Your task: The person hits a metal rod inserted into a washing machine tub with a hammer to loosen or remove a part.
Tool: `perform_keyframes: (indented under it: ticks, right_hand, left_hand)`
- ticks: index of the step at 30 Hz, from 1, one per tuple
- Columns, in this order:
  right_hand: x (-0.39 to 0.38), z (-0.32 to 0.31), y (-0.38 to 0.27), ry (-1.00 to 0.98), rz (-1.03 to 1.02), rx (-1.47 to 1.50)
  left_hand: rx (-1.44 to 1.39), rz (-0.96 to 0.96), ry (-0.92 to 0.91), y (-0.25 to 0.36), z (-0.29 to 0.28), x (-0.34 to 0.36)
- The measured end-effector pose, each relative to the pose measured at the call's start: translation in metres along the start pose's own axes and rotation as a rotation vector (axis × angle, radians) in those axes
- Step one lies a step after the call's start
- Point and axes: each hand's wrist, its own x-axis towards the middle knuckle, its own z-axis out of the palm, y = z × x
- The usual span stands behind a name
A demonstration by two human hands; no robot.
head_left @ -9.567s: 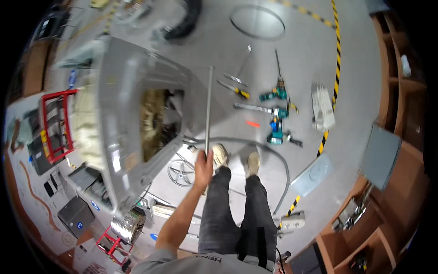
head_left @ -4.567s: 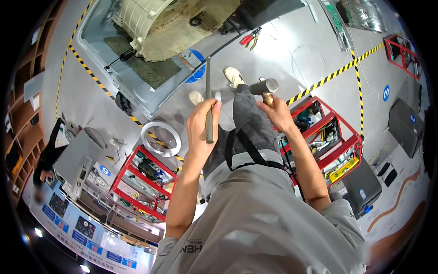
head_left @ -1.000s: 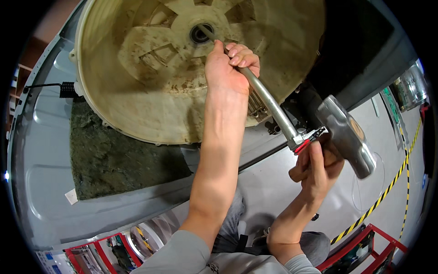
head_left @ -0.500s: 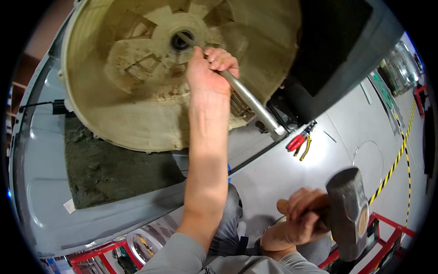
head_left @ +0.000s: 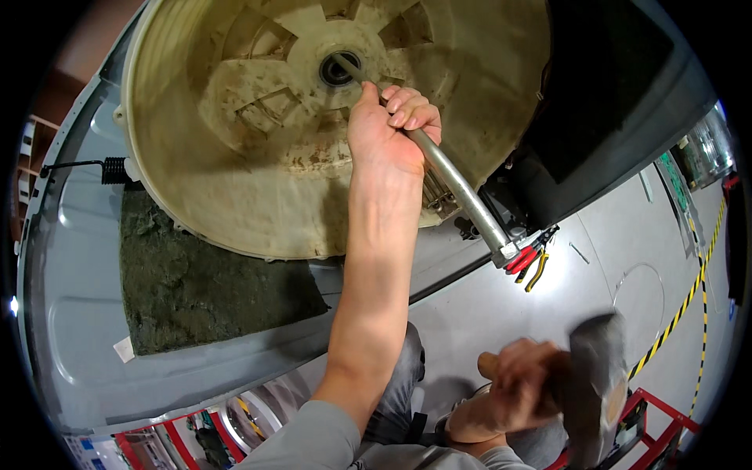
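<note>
My left hand is wrapped round a long metal rod. The rod's thin far end reaches into the dark round bearing at the centre of a dirty, cream-coloured washing machine tub. Its thicker near end slants toward me, to the right. Low on the right, my right hand grips the wooden handle of a sledgehammer. The heavy steel head is blurred and stands apart from the rod's end.
Grey sheet-metal casing with a dark pad surrounds the tub. Pliers with red handles and yellow-black handles lie on the floor beyond the rod's end. Yellow-black tape and a red rack are at right.
The hammer head has dropped slightly and is now blurred. The tub, rod and my left hand appear shifted to the right in the view, with the left grip unchanged.
</note>
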Motion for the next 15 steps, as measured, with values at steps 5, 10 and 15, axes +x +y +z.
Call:
perform_keyframes:
  ticks: [5,10,15]
  right_hand:
    - [-0.004,0.005,-0.002,0.114,0.207,-0.168]
    - [0.000,0.005,-0.008,-0.094,-0.151,0.008]
    - [0.001,0.014,-0.010,-0.112,-0.138,-0.055]
  left_hand:
    - [0.004,-0.006,-0.016,0.000,-0.002,-0.001]
    - [-0.044,-0.039,-0.003,0.009,0.010,-0.005]
    - [-0.089,-0.079,-0.001,0.007,0.011,-0.005]
